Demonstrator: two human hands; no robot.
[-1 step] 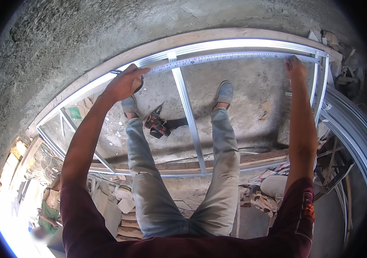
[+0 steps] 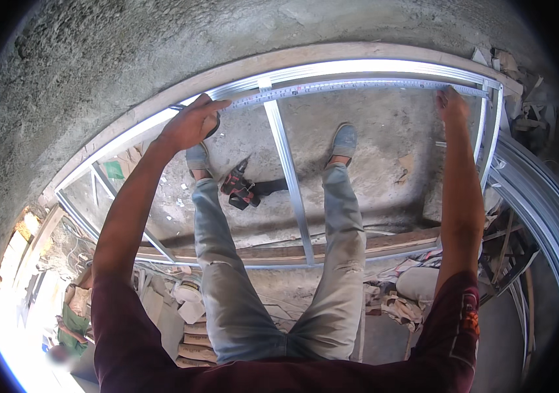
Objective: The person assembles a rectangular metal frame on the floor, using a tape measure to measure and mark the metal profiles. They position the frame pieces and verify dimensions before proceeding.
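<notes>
A tape measure's pale blade (image 2: 351,85) is stretched along the far side of a silver metal stud frame (image 2: 284,157). My left hand (image 2: 190,126) is closed around the tape's dark case at the left end, thumb pointing along the blade. Near the other end, my right hand (image 2: 451,106) has its fingers bent in at the blade's lower edge, close to the frame's right end; the fingertips are partly hidden. Beyond that hand, the blade reaches the end stud. A red and black cordless drill (image 2: 239,186) lies on the floor inside the frame, between my feet.
A rough concrete wall (image 2: 129,59) rises beyond the frame, with a wooden board (image 2: 351,50) along its foot. Metal profiles (image 2: 528,190) are stacked at right. Rubble and scraps (image 2: 525,92) lie far right. Behind me are paper sacks (image 2: 196,344) and, at lower left, another person in green (image 2: 74,331).
</notes>
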